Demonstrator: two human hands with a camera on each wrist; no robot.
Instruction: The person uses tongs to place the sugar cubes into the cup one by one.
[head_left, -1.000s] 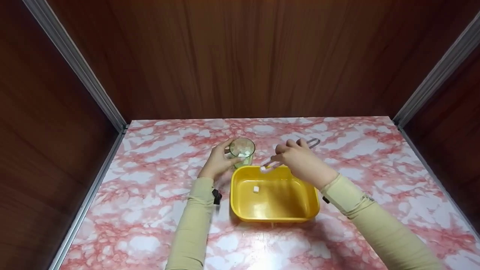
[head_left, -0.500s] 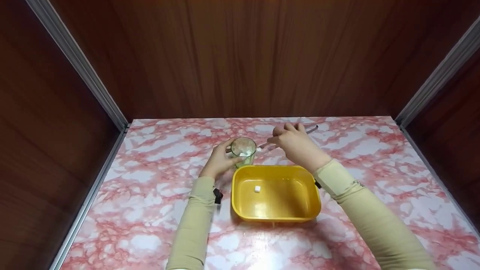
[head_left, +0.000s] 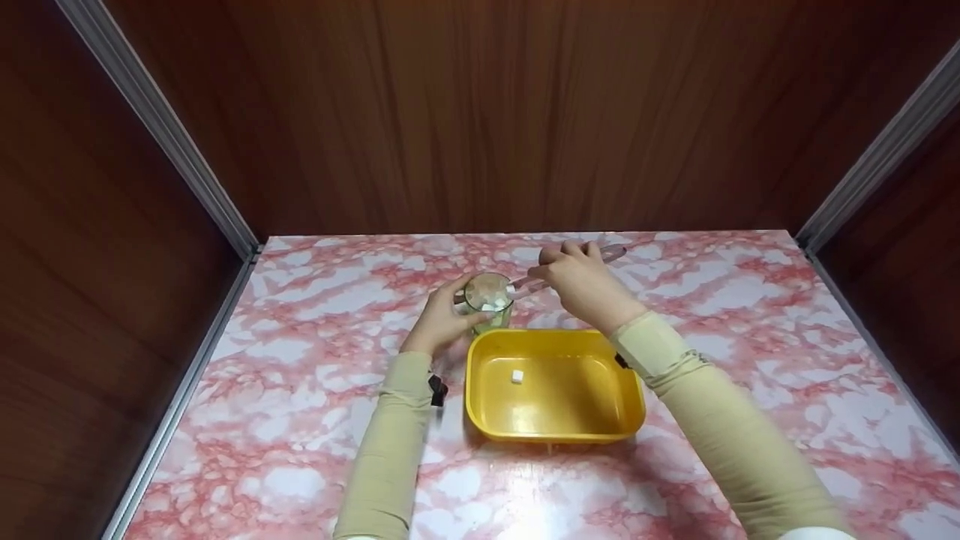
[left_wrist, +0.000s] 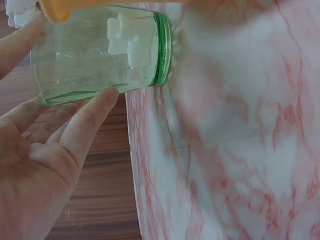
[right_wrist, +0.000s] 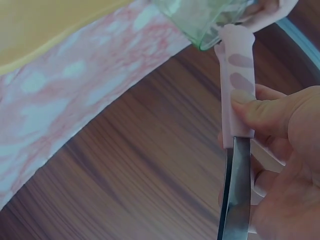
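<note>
A green-tinted glass mug [head_left: 487,289] stands upright on the table behind the yellow tub. My left hand [head_left: 441,321] holds it from the left, fingers behind by the handle and thumb in front. Several white cubes [left_wrist: 131,42] lie in its bottom in the left wrist view. My right hand [head_left: 581,283] grips tongs [right_wrist: 240,70] with pale pink tips and a metal body. Between those tips, at the mug's right rim, a small white cube [head_left: 511,289] shows in the head view. In the right wrist view the tips hide it.
The yellow tub [head_left: 555,437] sits just in front of the mug, with one white cube [head_left: 517,376] on its floor. A red-and-white marbled tabletop [head_left: 315,360] lies beneath. Dark wood panels [head_left: 480,112] enclose the back and sides.
My right hand has moved the tongs and their cube from over the tub's back edge, away and leftward, to the mug's rim. My left hand stays on the mug.
</note>
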